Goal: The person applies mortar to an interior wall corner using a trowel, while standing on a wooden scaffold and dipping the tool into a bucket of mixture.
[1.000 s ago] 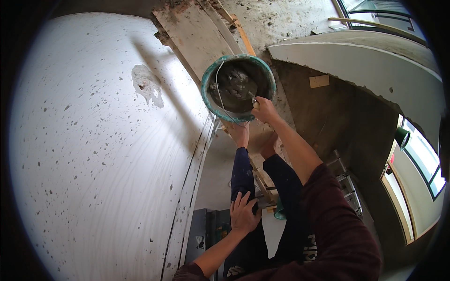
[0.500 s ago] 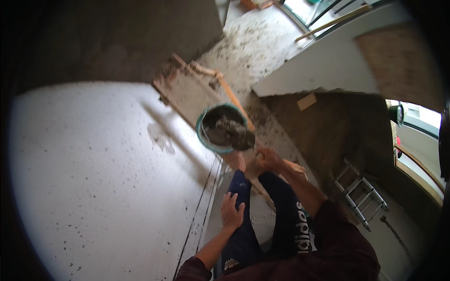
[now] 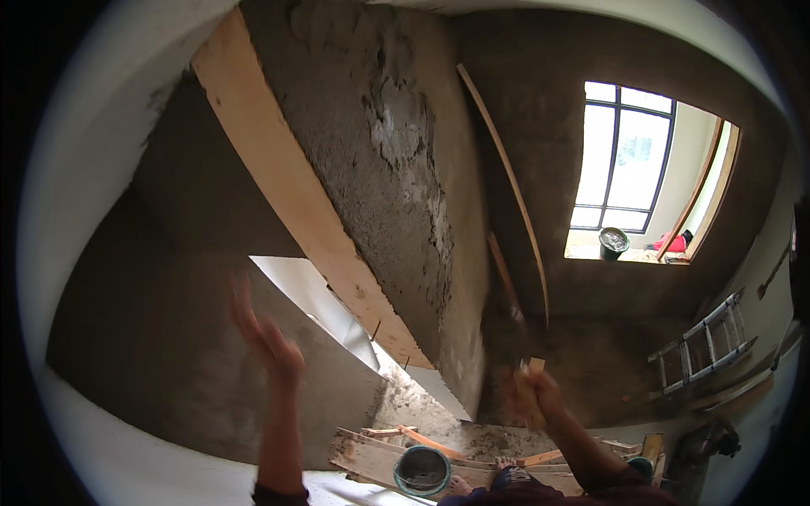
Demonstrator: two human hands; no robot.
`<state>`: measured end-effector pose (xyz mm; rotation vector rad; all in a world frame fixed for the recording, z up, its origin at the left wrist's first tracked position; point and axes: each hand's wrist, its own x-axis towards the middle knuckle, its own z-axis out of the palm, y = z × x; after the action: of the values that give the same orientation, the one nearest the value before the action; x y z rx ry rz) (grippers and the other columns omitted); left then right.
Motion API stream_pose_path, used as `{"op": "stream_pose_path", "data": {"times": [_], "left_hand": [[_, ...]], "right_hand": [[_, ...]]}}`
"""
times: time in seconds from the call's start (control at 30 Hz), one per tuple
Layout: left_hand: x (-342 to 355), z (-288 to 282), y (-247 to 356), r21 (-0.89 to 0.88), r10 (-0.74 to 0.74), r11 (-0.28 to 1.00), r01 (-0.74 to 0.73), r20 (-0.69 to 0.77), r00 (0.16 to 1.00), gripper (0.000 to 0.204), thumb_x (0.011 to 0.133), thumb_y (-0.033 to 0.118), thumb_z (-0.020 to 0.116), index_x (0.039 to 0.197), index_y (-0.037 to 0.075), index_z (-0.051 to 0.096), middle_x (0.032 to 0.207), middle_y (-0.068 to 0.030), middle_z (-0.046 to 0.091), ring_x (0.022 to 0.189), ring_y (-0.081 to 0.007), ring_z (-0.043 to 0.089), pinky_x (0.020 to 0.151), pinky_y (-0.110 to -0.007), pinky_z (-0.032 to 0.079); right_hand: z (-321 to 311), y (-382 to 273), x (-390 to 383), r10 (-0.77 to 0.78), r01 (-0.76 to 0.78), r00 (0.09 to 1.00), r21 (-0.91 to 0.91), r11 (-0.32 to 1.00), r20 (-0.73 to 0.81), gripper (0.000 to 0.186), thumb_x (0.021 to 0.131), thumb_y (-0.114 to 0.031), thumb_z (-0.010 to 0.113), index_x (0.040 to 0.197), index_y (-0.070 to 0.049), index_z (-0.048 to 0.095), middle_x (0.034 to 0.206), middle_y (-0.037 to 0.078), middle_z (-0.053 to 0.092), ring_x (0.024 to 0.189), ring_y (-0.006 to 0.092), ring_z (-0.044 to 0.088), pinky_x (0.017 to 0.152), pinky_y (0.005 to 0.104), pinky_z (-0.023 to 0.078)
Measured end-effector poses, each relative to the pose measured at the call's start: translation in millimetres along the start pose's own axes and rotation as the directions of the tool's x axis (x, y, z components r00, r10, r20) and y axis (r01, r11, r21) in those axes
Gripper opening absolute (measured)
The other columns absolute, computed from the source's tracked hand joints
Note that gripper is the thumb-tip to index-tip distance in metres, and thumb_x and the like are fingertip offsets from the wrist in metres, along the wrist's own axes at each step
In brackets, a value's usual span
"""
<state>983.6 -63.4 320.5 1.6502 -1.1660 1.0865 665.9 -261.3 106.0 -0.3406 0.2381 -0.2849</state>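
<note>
"Lifting away to the left since half a second ago, the left hand [image 3: 268,337] is hovering left of centre, before a grey wall [image 3: 169,304]."

"And its grip?"

"Its blurred fingers are spreading apart."

"Where is the bucket sitting?"

"At the lower centre, the green bucket [image 3: 422,494] is standing on a plank platform [image 3: 354,451], holding grey mortar [image 3: 420,466], with a bare foot [image 3: 460,487] resting just to its right."

"What about the right hand [image 3: 540,396]?"

"Right of centre, below the middle, it is curling around a pale object [image 3: 537,365]; blur is hiding what kind."

"And farther right?"

"On the ledge of a bright window, upper right, a second bucket [image 3: 609,255] is standing, while a metal ladder [image 3: 713,365] is lying at lower right."
</note>
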Motion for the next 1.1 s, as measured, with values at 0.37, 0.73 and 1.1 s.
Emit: {"op": "stream_pose_path", "data": {"times": [0.37,0.73,1.1], "left_hand": [[217.6,90.3,39.3,0.082,0.485,0.872,-0.482,-0.271,0.831,0.072,0.097,0.054,0.011,0.139,-0.003,0.025,0.142,-0.0213,0.025,0.133,-0.0350,0.024,0.108,-0.047,0.021],[227.4,96.2,44.1,0.025,0.455,0.875,-0.484,-0.387,0.802,0.067,0.097,0.048,0.016,0.130,-0.006,0.037,0.136,-0.0251,0.032,0.126,-0.0383,0.032,0.105,-0.046,0.026],[221.0,104.2,36.3,-0.068,0.420,0.882,-0.467,-0.338,0.842,0.071,0.097,0.050,0.010,0.133,-0.007,0.033,0.138,-0.0231,0.027,0.130,-0.0349,0.025,0.106,-0.047,0.023]], "right_hand": [[258.9,-154.2,144.7,-0.950,0.763,0.289,-0.571,0.303,-0.118,0.043,0.090,-0.017,0.048,0.128,-0.003,0.033,0.097,0.012,0.053,0.071,0.0204,0.056,0.062,0.0337,0.050],[303.5,-146.5,205.6,-0.823,0.545,0.486,-0.838,0.021,0.295,0.038,0.088,-0.025,0.051,0.118,-0.005,0.037,0.106,0.022,0.055,0.091,0.0376,0.059,0.075,0.0448,0.050],[274.6,-267.8,269.0,-0.303,0.372,0.915,-0.264,0.890,0.267,0.035,0.100,-0.035,0.032,0.089,-0.005,0.048,0.070,0.004,0.049,0.049,0.0113,0.047,0.042,0.0273,0.045]]}}
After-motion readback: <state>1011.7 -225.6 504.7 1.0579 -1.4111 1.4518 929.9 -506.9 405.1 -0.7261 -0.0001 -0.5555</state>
